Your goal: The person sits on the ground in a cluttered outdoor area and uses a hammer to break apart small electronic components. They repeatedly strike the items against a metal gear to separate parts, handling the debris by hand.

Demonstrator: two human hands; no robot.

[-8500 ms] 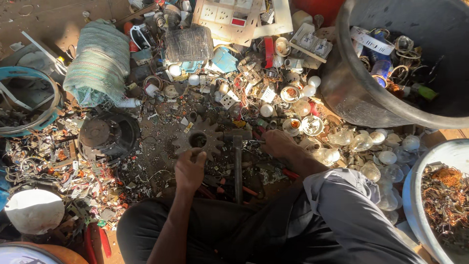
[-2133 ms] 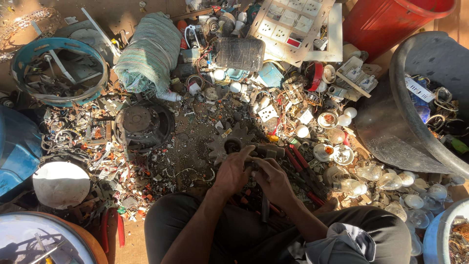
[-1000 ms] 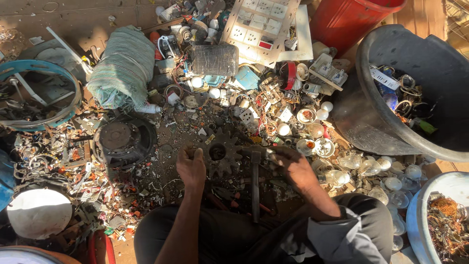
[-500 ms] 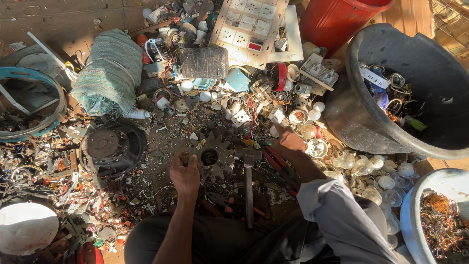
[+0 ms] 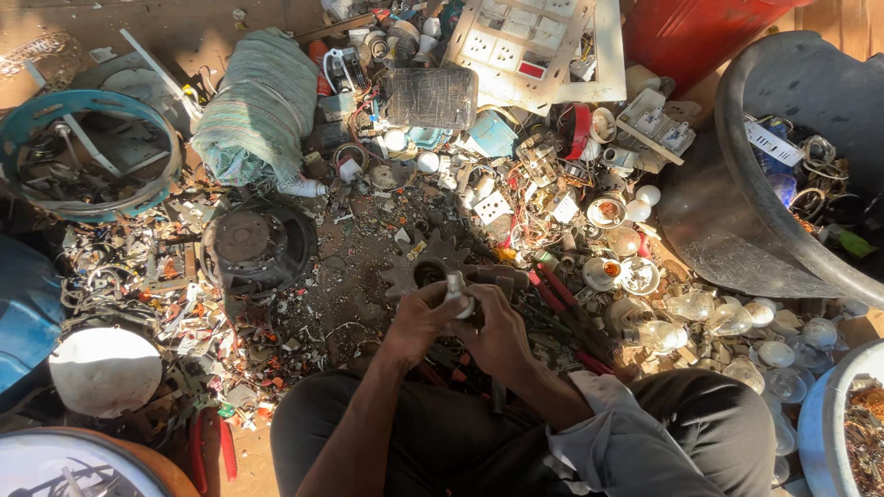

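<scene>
Two hands meet just above the seated person's knees: left hand point(image 5: 416, 322) and right hand point(image 5: 497, 333) both close around a small pale bulb piece point(image 5: 458, 293) held between them. At 12 o'clock of it, just beyond, a dark toothed gear point(image 5: 425, 262) lies on the littered floor point(image 5: 354, 276). At 10 o'clock sits a round black speaker point(image 5: 256, 247); at 2 o'clock, loose glass bulbs point(image 5: 700, 308), then a big black tub point(image 5: 737, 212). Farthest, at 12, a white socket panel point(image 5: 516, 41)

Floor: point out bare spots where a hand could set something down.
Nearly bare dirt lies between the speaker and gear, only crumbs there. Bare ground also shows far left above the blue ring. Bulbs and switch parts crowd the right side.
</scene>
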